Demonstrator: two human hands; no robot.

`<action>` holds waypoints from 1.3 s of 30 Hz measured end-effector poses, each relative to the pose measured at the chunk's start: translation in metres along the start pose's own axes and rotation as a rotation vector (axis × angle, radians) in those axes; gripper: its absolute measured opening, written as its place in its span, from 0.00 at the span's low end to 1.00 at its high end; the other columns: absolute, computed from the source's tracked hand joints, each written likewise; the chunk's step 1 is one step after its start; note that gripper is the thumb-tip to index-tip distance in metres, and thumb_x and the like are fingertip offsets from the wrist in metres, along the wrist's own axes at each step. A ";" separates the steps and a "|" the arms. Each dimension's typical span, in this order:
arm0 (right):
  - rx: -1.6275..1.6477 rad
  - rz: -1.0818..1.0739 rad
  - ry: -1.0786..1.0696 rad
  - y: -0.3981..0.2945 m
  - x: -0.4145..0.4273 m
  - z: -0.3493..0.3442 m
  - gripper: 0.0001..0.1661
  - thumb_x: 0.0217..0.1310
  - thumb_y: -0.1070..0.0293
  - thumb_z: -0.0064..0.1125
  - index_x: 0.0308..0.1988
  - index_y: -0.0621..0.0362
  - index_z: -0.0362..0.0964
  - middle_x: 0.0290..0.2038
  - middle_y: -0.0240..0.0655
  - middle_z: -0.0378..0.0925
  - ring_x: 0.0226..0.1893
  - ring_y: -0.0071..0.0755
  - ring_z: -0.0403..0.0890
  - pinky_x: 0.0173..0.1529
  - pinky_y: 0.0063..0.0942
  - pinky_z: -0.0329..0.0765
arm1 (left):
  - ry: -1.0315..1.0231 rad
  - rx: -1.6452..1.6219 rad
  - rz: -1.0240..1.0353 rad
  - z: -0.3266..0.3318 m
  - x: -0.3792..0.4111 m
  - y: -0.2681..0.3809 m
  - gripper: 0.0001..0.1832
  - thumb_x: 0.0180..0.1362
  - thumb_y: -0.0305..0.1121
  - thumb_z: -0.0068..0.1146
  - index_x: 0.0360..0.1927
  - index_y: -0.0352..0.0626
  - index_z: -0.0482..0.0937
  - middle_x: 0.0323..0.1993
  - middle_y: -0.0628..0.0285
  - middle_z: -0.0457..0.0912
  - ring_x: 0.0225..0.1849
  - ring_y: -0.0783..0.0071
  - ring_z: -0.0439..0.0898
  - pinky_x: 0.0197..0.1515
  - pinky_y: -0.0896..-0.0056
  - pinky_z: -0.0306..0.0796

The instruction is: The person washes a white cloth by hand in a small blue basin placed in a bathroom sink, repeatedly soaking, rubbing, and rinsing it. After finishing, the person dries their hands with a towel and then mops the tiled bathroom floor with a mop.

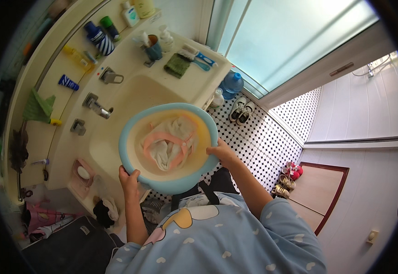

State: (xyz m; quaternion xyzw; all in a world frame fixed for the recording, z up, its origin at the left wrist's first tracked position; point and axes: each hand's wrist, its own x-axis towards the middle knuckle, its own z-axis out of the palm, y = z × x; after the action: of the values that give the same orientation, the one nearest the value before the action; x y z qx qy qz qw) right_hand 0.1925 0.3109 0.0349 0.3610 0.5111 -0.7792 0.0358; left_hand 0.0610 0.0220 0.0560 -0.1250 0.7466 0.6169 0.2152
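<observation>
Between my two hands is a plastic washbasin [127,137] with a pale blue rim and a cream inside. It overlaps the front edge of the sink [144,87] in the picture. Inside the basin lies a crumpled white garment with pink trim [164,144]; whether it sits in water I cannot tell. My left hand [129,179] grips the lower left of the rim, thumb on top. My right hand [222,152] holds the right side of the rim, its thumb over the edge. The fingers of both hands are partly hidden beneath the basin.
A chrome faucet [97,107] juts over the sink. Brushes [202,61], a green cloth [177,65] and a cup [153,48] stand on the counter. A pink soap dish [82,174] sits at lower left. White shoes [241,111] and a blue water jug [232,84] are on the tiled floor.
</observation>
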 end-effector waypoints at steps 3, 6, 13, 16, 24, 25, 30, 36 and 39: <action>0.030 0.125 0.034 0.015 -0.005 -0.047 0.28 0.37 0.78 0.53 0.45 0.67 0.64 0.35 0.40 0.72 0.30 0.33 0.76 0.35 0.26 0.73 | -0.041 -0.031 0.054 0.037 -0.012 -0.006 0.18 0.39 0.19 0.49 0.38 0.36 0.64 0.33 0.61 0.70 0.34 0.72 0.71 0.41 0.72 0.65; 0.080 0.160 0.228 0.023 -0.025 -0.095 0.22 0.37 0.77 0.53 0.39 0.70 0.66 0.30 0.40 0.73 0.28 0.33 0.75 0.33 0.28 0.73 | -0.083 -0.023 0.071 0.085 -0.032 -0.016 0.19 0.39 0.19 0.49 0.39 0.36 0.64 0.34 0.61 0.70 0.35 0.72 0.71 0.42 0.72 0.65; 0.191 0.113 0.270 0.046 -0.054 -0.229 0.19 0.36 0.79 0.52 0.36 0.69 0.67 0.29 0.39 0.74 0.28 0.33 0.76 0.34 0.27 0.74 | -0.162 0.057 -0.034 0.212 -0.060 -0.070 0.22 0.42 0.19 0.49 0.45 0.36 0.64 0.38 0.55 0.73 0.39 0.66 0.74 0.43 0.68 0.67; 0.233 0.145 0.337 0.064 -0.056 -0.281 0.19 0.36 0.79 0.51 0.36 0.69 0.68 0.30 0.39 0.75 0.27 0.32 0.76 0.33 0.26 0.73 | -0.168 0.392 0.121 0.268 -0.065 -0.107 0.32 0.44 0.23 0.54 0.55 0.35 0.56 0.52 0.48 0.65 0.52 0.57 0.67 0.53 0.61 0.61; 0.241 0.158 0.416 0.156 -0.003 -0.378 0.18 0.37 0.79 0.50 0.36 0.70 0.67 0.29 0.38 0.74 0.26 0.30 0.75 0.32 0.23 0.72 | -0.558 0.955 0.590 0.428 -0.064 -0.178 0.32 0.41 0.25 0.55 0.55 0.43 0.62 0.54 0.49 0.59 0.55 0.45 0.61 0.55 0.52 0.58; 0.226 0.162 0.419 0.173 0.011 -0.387 0.18 0.37 0.79 0.50 0.36 0.70 0.67 0.29 0.38 0.74 0.26 0.30 0.75 0.32 0.23 0.72 | -0.679 0.940 0.449 0.444 -0.055 -0.196 0.32 0.41 0.24 0.53 0.55 0.44 0.62 0.53 0.50 0.60 0.55 0.46 0.61 0.56 0.54 0.58; 0.297 0.193 0.445 0.260 0.101 -0.408 0.16 0.38 0.79 0.50 0.34 0.68 0.67 0.28 0.36 0.73 0.25 0.28 0.73 0.30 0.22 0.71 | -0.743 1.110 0.468 0.496 -0.009 -0.270 0.32 0.43 0.25 0.48 0.58 0.48 0.60 0.60 0.52 0.54 0.60 0.43 0.54 0.59 0.47 0.51; 0.433 0.231 0.552 0.373 0.241 -0.396 0.20 0.35 0.78 0.53 0.37 0.68 0.66 0.27 0.36 0.72 0.25 0.30 0.72 0.29 0.25 0.70 | -0.674 1.296 0.486 0.518 0.080 -0.354 0.37 0.43 0.29 0.47 0.62 0.52 0.55 0.65 0.53 0.47 0.65 0.42 0.43 0.61 0.38 0.40; 0.439 0.281 0.615 0.414 0.315 -0.383 0.21 0.35 0.77 0.54 0.37 0.69 0.66 0.29 0.37 0.72 0.27 0.31 0.72 0.31 0.26 0.69 | -0.637 1.280 0.432 0.518 0.130 -0.395 0.35 0.44 0.29 0.48 0.60 0.52 0.58 0.64 0.53 0.48 0.65 0.42 0.42 0.62 0.39 0.40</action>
State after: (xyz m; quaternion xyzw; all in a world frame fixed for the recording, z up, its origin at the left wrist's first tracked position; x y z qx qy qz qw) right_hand 0.3375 0.5275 -0.5558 0.6428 0.2652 -0.7129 -0.0906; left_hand 0.2125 0.4552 -0.4242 0.3590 0.8692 0.0967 0.3260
